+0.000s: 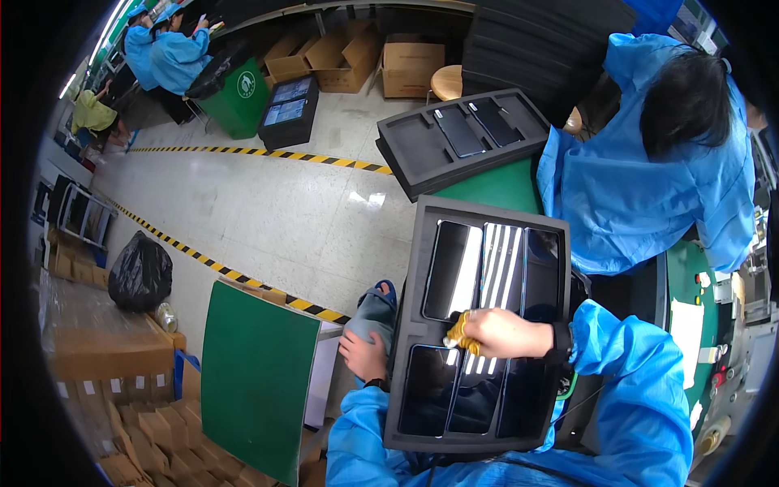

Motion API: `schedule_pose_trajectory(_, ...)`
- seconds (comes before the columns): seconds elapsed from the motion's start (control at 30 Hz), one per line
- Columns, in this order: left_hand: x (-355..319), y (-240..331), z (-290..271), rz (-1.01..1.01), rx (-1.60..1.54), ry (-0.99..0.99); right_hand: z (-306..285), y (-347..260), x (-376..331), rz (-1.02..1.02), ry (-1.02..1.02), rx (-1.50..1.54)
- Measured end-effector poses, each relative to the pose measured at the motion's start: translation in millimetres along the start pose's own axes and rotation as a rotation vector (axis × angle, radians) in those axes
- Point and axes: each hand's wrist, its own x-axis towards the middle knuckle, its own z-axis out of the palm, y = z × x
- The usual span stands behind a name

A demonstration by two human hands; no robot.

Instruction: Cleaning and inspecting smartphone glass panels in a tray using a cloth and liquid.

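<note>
My right hand (505, 334) is closed on a crumpled yellow cloth (464, 334), held above the middle of a dark foam tray (415, 325). Several phones lie screen up in the tray in two rows, such as a glossy black phone (428, 381) in the near row and another phone (450, 272) in the far row. Bright stripes of light reflect off the screens. To the left of the tray, my left hand (363, 355) lies on my bent grey-trousered leg (378, 316) with its fingers apart, holding nothing.
Beyond my tray, another foam tray (414, 146) holds two phones. A person in a blue smock (625, 195) sits at the right beside a green workbench (690, 268). A green board (256, 381) stands left of my leg, near cardboard pieces (166, 430). Farther off are a green bin (235, 97) and open cartons (345, 65).
</note>
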Motion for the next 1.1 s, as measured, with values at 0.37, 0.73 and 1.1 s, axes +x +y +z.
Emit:
schedule_pose_trajectory(0.37,-1,0,-2,-0.011,-0.004,-0.028,-33,75,51,0.103,0.563,-0.217)
schedule_pose_trajectory(0.73,-1,-2,-1,-0.009,0.010,-0.008,-19,12,8,-0.004,0.286,-0.042)
schedule_pose_trajectory(1.1,0,3,-3,0.009,0.000,-0.007,-23,55,21,0.174,0.519,-0.141)
